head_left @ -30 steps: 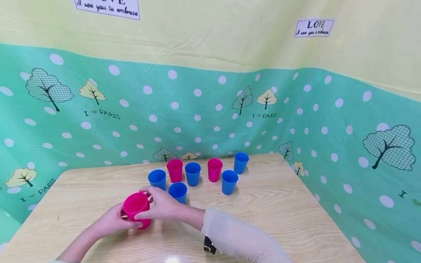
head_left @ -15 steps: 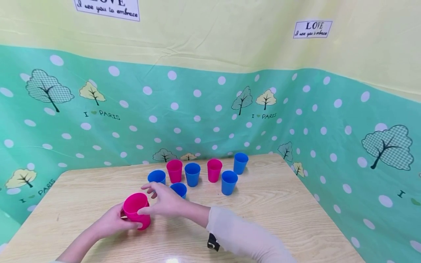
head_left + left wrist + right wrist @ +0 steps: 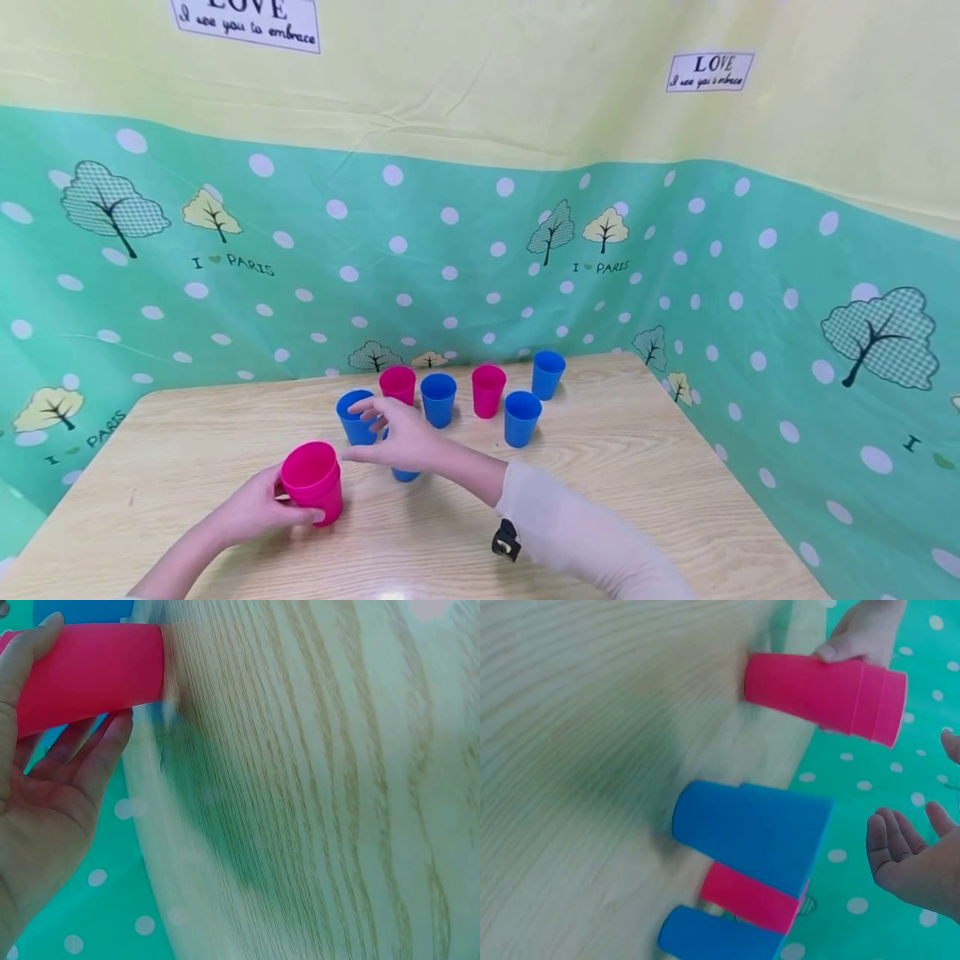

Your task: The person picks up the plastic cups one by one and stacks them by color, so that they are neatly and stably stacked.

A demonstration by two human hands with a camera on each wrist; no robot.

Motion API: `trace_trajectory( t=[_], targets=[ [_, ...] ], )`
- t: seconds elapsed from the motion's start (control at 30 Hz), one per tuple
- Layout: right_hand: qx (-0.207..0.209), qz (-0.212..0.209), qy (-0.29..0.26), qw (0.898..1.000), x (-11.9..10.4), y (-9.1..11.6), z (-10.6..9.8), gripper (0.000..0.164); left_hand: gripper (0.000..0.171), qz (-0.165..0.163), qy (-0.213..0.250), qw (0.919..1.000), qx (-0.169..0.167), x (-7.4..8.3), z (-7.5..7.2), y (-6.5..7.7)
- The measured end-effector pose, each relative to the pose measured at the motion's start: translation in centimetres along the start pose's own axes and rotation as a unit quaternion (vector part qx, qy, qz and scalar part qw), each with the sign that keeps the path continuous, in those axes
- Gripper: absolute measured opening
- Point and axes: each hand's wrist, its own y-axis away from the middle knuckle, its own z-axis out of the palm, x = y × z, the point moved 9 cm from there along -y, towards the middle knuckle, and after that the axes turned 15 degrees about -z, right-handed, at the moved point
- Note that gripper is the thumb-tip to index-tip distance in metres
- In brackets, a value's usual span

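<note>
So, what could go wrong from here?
The right hand might knock over the front blue cup, since in the head view it partly covers that cup. The stacked pink cups could tip or slip if the grip loosens, as only the left hand holds them.

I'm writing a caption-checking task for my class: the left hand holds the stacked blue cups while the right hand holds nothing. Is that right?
Not quite: the stacked cups are pink, not blue, as the head view shows. The left hand does hold them, and the right hand holds nothing.
</note>
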Motion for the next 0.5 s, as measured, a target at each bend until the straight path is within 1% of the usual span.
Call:
trace_trajectory(
  t=[0.2, 0.33, 0.5],
  targets=[
    [0.026, 0.013, -0.018, 0.999, 1.0, 0.6, -2.1, 0.055, 0.067, -0.009, -0.002, 1.0000, 0.003, -0.3, 0.1, 0.0],
    [0.044, 0.014, -0.027, 0.999, 1.9, 1.1, -3.8, 0.057, 0.066, -0.004, 0.001, 1.0000, 0.003, -0.2, 0.1, 0.0],
    [0.063, 0.027, -0.020, 0.997, 3.5, 1.8, -6.1, 0.057, 0.066, 0.003, 0.001, 1.0000, 0.004, -0.1, 0.0, 0.0]
  ],
)
